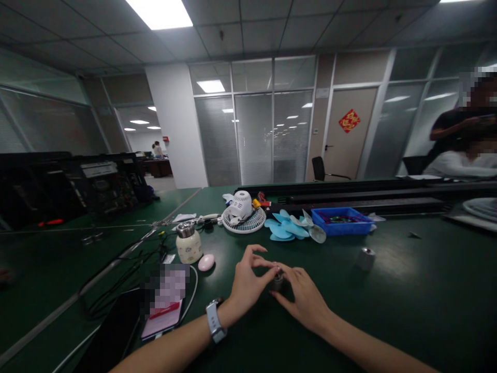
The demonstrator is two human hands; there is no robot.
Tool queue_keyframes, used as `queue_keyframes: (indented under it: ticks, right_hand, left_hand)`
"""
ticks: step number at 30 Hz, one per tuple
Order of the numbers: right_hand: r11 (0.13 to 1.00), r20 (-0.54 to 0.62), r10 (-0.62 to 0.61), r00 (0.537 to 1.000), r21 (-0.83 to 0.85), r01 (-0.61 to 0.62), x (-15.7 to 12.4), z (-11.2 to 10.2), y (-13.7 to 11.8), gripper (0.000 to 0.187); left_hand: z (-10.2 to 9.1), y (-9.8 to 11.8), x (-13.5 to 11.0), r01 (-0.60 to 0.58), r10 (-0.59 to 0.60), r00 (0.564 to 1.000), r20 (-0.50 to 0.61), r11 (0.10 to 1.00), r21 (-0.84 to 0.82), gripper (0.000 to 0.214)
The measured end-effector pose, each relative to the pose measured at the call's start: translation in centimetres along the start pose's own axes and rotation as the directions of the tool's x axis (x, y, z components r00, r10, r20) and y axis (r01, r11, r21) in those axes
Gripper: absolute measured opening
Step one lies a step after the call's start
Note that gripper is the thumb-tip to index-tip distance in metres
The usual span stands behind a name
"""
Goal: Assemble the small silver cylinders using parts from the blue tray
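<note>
Between my hands, a small grey metal cylinder (277, 282) stands on the green table, partly covered by fingers. My left hand (248, 280), with a watch on its wrist, pinches thumb and index finger together at the cylinder's top; whatever is in that pinch is too small to make out. Around the cylinder's side curl the thumb and index finger of my right hand (306, 298). A second metal cylinder (365, 259) sits apart, to the right.
Left of my hands are a cream jar (189, 246), a pink oval object (206, 262), a phone (163, 316) and cables. Beyond lie a white fan housing (241, 204), light-blue fan blades (285, 227) and a blue tray (341, 228). People are at the far right.
</note>
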State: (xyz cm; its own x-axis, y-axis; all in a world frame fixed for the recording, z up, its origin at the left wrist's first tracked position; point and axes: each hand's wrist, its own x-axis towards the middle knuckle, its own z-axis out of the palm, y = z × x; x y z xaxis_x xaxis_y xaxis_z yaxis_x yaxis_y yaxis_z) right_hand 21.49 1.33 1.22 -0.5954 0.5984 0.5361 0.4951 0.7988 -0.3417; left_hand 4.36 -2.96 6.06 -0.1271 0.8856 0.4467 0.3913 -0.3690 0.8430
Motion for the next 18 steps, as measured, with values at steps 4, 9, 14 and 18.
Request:
queue_keyframes:
  ticks: [4,9,14,18]
  right_hand:
    - [0.999,0.009,0.001,1.000,-0.032,-0.001,-0.1,-0.5,-0.4,0.055]
    - [1.000,0.046,0.016,0.999,-0.024,-0.015,0.0,-1.2,-0.8,0.046]
    - [0.999,0.046,0.019,0.999,-0.026,-0.018,0.2,-1.0,-1.0,0.045]
    - [0.998,0.023,0.003,1.000,-0.055,-0.002,0.2,-1.4,-0.4,0.041]
  left_hand:
    - [-0.6,-1.4,0.2,0.027,-0.026,0.993,-0.115,1.000,0.006,0.042]
    - [-0.9,-4.5,-0.3,0.149,-0.153,0.988,0.025,0.982,0.117,0.043]
    - [-0.7,-5.8,-0.6,0.157,-0.175,0.978,0.114,0.977,0.146,0.047]
    - [-0.7,-5.6,-0.6,0.149,-0.170,0.979,0.114,0.973,0.174,0.051]
